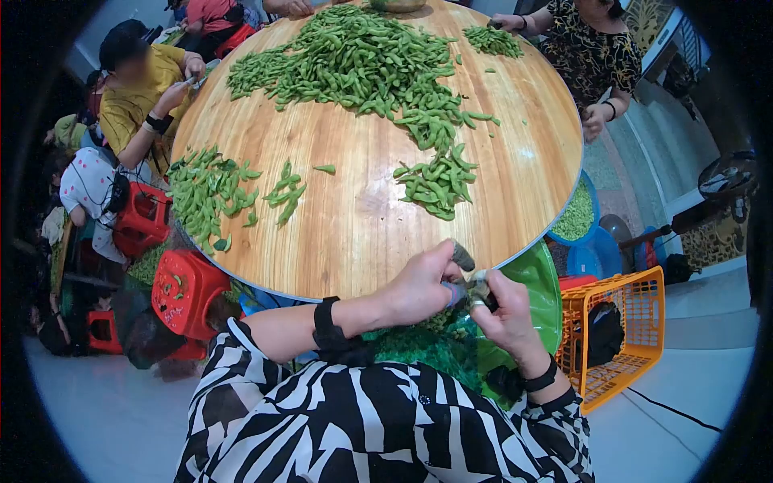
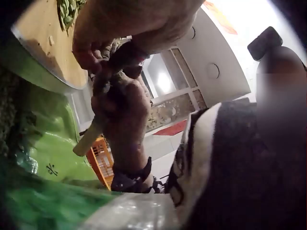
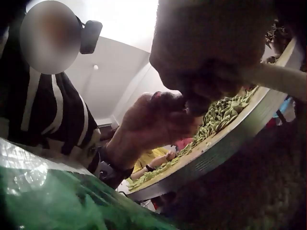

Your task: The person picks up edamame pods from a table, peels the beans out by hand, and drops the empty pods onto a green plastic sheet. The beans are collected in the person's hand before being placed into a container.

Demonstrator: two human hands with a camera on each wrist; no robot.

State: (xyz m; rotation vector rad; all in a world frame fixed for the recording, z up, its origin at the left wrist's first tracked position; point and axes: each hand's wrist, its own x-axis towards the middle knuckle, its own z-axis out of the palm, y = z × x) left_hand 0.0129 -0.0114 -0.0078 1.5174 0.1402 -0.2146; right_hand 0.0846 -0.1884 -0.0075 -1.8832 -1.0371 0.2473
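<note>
My two hands meet just past the table's near edge. The left hand [image 1: 419, 282] has curled fingers with dark covers on some tips, and it pinches a small greenish thing [image 1: 475, 291], mostly hidden between the hands; I cannot tell its exact kind. The right hand [image 1: 503, 310] has pale fingertip covers and touches the left fingertips. From the right fist sticks out a pale stick-like handle [image 2: 87, 141], also seen in the right wrist view [image 3: 278, 79]. Beneath the hands lies a green plastic bag [image 1: 419, 348]. A small pile of green soybean pods [image 1: 439, 181] lies ahead.
The round wooden table [image 1: 362, 241] carries a large pod heap [image 1: 362, 56] and a left pile [image 1: 205, 189]. An orange crate [image 1: 616, 338] and a blue basin of shelled beans [image 1: 576, 213] stand at right, red stools [image 1: 181, 294] at left. Other people sit around.
</note>
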